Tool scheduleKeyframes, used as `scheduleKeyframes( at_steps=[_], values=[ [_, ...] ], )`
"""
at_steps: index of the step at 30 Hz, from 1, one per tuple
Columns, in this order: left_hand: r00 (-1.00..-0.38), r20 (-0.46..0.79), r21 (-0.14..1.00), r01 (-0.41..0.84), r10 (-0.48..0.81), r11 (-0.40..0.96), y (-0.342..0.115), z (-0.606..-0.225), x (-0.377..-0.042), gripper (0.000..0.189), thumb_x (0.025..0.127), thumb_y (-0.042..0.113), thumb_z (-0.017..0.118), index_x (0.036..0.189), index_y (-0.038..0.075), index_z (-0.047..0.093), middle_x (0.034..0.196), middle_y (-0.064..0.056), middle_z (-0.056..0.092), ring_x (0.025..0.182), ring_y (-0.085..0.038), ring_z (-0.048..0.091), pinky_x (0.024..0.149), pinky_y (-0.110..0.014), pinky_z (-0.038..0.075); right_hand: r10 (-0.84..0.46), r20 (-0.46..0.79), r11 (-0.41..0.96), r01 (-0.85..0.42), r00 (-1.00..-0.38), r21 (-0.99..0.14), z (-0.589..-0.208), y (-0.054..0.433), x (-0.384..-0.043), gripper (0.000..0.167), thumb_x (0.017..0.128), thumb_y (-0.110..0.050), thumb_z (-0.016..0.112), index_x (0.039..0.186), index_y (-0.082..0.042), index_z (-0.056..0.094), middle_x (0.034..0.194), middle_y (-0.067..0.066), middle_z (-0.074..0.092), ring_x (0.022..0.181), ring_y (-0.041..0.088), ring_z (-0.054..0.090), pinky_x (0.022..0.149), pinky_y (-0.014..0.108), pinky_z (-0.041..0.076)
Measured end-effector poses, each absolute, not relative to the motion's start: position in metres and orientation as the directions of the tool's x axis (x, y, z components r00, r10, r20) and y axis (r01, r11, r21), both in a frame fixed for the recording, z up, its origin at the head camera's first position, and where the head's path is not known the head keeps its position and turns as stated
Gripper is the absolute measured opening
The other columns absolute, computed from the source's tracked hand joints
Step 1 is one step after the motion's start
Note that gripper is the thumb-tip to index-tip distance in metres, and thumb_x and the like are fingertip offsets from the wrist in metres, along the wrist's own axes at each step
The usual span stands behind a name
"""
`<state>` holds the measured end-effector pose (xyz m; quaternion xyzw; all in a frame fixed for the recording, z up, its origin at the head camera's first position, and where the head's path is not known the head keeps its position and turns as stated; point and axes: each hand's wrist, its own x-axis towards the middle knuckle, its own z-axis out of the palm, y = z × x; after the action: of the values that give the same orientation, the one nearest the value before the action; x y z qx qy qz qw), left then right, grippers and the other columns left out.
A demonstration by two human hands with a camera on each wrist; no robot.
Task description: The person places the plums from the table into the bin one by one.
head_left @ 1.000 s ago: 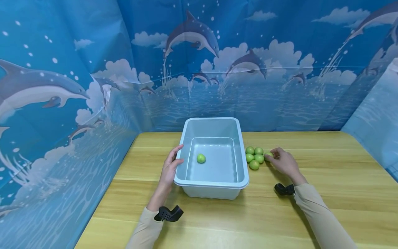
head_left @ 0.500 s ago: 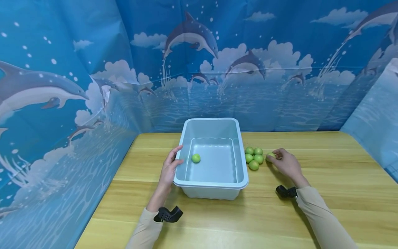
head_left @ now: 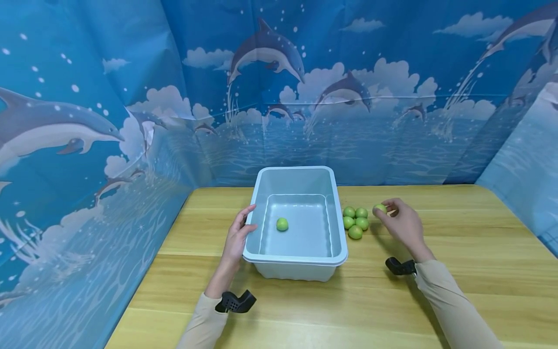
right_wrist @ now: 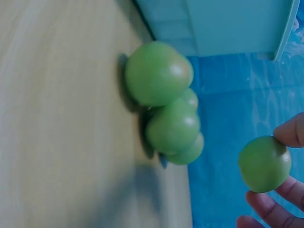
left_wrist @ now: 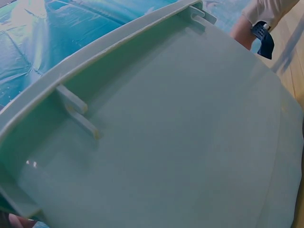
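Observation:
In the head view a pale blue plastic bin [head_left: 295,259] stands on the table, one small round green fruit [head_left: 282,224] lying on its floor. My left hand [head_left: 237,237] holds the bin's left rim, its thumb and fingertips at the edge. The left wrist view is filled by the bin's outer wall [left_wrist: 180,128]; most of that hand is outside it. To the right of the bin, my right hand [head_left: 403,225] pinches a smooth green fruit [right_wrist: 264,164] between thumb and fingertips, raised above the table. Several like green fruits [head_left: 355,232] sit clustered between the bin and this hand.
The wooden table [head_left: 471,242] extends right and forward of the bin. A blue dolphin-print sheet [head_left: 283,135] hangs along its back and sides. Both wrists wear a black camera mount [head_left: 400,266].
My right hand has drawn its fruit away from the cluster and lifted it. The fruit inside the bin rolled left, then back right. My left hand stays at the rim.

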<state>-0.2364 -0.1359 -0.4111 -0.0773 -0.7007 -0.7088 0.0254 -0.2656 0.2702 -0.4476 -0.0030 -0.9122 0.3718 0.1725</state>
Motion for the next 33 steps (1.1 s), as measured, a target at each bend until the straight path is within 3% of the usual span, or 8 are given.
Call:
scheduleKeyframes(
  at_steps=[11,24,33],
  values=[
    [-0.988,0.14,0.99,0.139,0.071,-0.021,-0.135,-0.411,-0.236,0.048,0.093,0.001,0.045,0.14,0.005,0.042,0.152,-0.012,0.025,0.139,-0.028,0.019,0.109,-0.05,0.017,0.184,0.428,0.688,-0.195,-0.885,-0.699,-0.424,0.255,-0.271,0.047,0.09,-0.041,0.06,0.117,-0.003,0.06,0.102,0.016,0.06,0.088,0.031,0.056,0.071,0.045,0.041],
    [-0.985,0.153,0.988,0.153,0.076,-0.011,-0.136,-0.411,-0.236,0.048,0.093,0.001,0.044,0.141,0.006,0.042,0.152,-0.011,0.025,0.139,-0.028,0.018,0.109,-0.05,0.015,0.136,0.549,0.671,-0.331,-0.825,-0.663,-0.397,0.235,-0.27,0.038,0.089,-0.034,0.064,0.11,-0.002,0.063,0.098,0.014,0.06,0.085,0.029,0.055,0.07,0.041,0.041],
    [-0.986,0.149,0.989,0.148,0.071,-0.009,-0.136,-0.411,-0.235,0.048,0.093,0.002,0.045,0.14,0.006,0.043,0.153,-0.012,0.025,0.14,-0.027,0.016,0.11,-0.049,0.013,0.079,0.563,0.644,-0.389,-0.823,-0.659,-0.38,0.214,-0.269,0.037,0.088,-0.033,0.065,0.11,-0.004,0.063,0.098,0.012,0.059,0.085,0.027,0.054,0.07,0.041,0.041]
  ],
)
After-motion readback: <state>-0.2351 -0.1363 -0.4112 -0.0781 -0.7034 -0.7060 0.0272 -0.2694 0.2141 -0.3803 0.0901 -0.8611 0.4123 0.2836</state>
